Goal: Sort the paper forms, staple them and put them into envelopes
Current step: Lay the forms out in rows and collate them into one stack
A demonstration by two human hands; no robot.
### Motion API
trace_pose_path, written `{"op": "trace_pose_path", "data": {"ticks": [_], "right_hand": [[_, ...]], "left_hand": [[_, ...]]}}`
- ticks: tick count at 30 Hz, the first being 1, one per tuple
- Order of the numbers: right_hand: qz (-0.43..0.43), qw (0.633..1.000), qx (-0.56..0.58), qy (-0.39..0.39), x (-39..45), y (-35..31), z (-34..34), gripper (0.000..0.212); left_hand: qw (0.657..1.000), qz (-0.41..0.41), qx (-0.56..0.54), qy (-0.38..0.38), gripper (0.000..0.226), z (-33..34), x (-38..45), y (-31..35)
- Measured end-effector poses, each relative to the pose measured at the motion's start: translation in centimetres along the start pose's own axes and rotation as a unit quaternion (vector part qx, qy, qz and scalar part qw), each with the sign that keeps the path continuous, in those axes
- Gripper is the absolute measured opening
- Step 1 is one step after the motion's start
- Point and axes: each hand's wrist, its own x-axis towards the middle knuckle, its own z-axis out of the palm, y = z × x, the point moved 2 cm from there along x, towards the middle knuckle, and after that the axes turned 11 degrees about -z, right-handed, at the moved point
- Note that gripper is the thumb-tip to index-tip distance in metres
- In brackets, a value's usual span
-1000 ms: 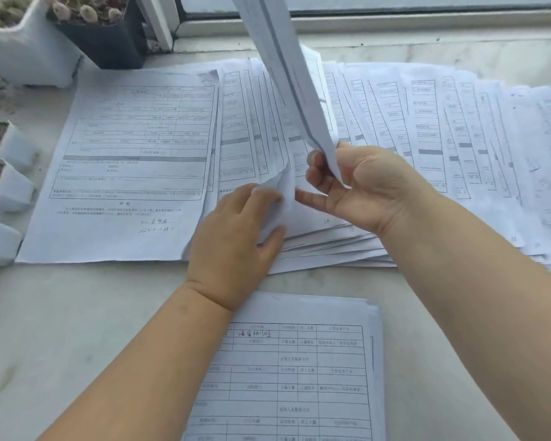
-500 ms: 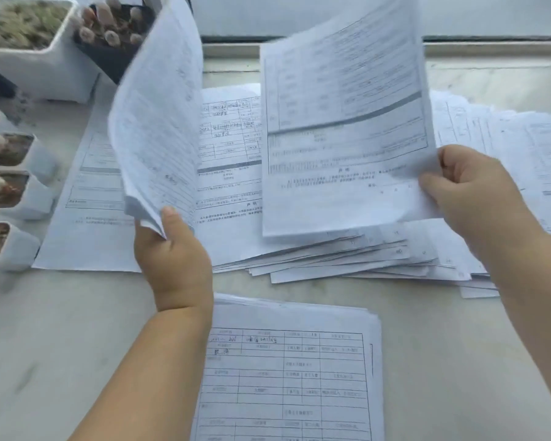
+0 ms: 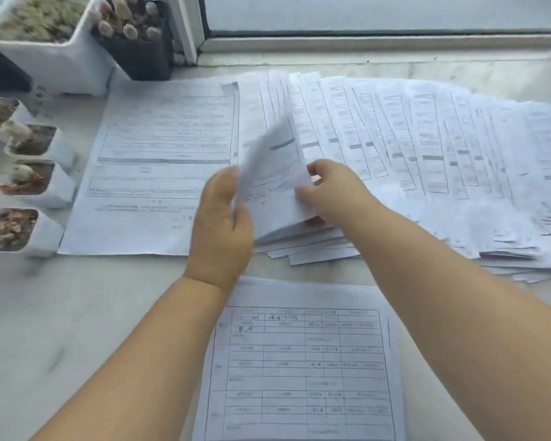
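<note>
Paper everywhere: nearest lies one stack of forms [image 3: 303, 361], long axis running away from the viewer. Beyond it two hands — left hand [image 3: 220, 227] and right hand [image 3: 334, 192] — pinch a blurred, lifted sheet [image 3: 274, 173] over the fanned pile [image 3: 427, 160]. One single form [image 3: 159, 173] lies left. Six succulent pots [image 3: 42, 183] line the left side and far corner.

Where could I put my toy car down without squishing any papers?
Bare sill shows at the near left, between the small plant pots, the big flat form and the near stack of forms. A thin strip runs along the window frame. The right side is crowded with fanned forms.
</note>
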Motion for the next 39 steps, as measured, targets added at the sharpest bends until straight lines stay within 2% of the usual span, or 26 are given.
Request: {"op": "trace_pose_path", "data": {"ticks": [1, 3, 6, 8, 10, 13, 17, 23, 26, 29, 31, 36, 39], "right_hand": [[0.024, 0.999, 0.016, 0.019, -0.5, 0.6, -0.5, 0.024], [0.068, 0.989, 0.093, 0.089, -2.4, 1.9, -2.2, 0.025], [0.072, 0.972, 0.119, 0.188, -7.1, 3.5, -5.3, 0.026], [0.063, 0.968, 0.124, 0.207, -11.1, 4.2, -6.2, 0.021], [0.074, 0.969, 0.131, 0.195, -15.4, 5.0, -5.9, 0.016], [0.131, 0.976, 0.118, 0.13, -21.5, 7.0, -4.3, 0.013], [0.198, 0.971, 0.114, 0.067, -28.6, 9.6, -1.9, 0.008], [0.198, 0.975, 0.103, -0.011, -35.4, 11.7, 0.7, 0.007], [0.187, 0.975, 0.102, -0.06, -37.6, 12.0, 1.4, 0.012], [0.185, 0.97, 0.135, -0.078, -38.6, 12.1, 1.6, 0.016], [0.183, 0.966, 0.162, -0.083, -38.7, 12.1, 1.6, 0.016], [0.171, 0.955, 0.231, -0.068, -38.6, 12.3, 1.5, 0.017], [0.139, 0.96, 0.234, -0.06, -38.4, 12.5, 1.6, 0.018]], "left_hand": [[0.996, 0.029, 0.055, -0.063, 0.054, 0.5, -0.2, -0.5], [0.977, 0.052, 0.157, -0.135, 0.056, 0.7, -0.1, -1.1], [0.954, 0.039, 0.23, -0.186, 0.049, 0.2, 0.1, -0.3], [0.941, 0.052, 0.266, -0.202, 0.048, -0.1, -0.2, 0.5], [0.942, 0.071, 0.266, -0.193, 0.044, -0.5, -1.5, 1.3], [0.955, 0.099, 0.222, -0.168, 0.039, -1.0, -5.7, 2.5], [0.96, 0.11, 0.18, -0.184, 0.033, -1.2, -14.6, 3.2], [0.955, 0.092, 0.162, -0.23, 0.023, -0.5, -29.7, 0.6], [0.947, 0.08, 0.188, -0.248, 0.032, 0.1, -34.5, -0.7], [0.936, 0.071, 0.216, -0.27, 0.044, 0.5, -36.2, -1.5], [0.938, 0.067, 0.224, -0.258, 0.046, 0.4, -36.1, -1.6], [0.943, 0.079, 0.249, -0.206, 0.042, 0.2, -35.6, -1.9], [0.95, 0.096, 0.234, -0.183, 0.029, 0.2, -35.6, -2.4]]}}
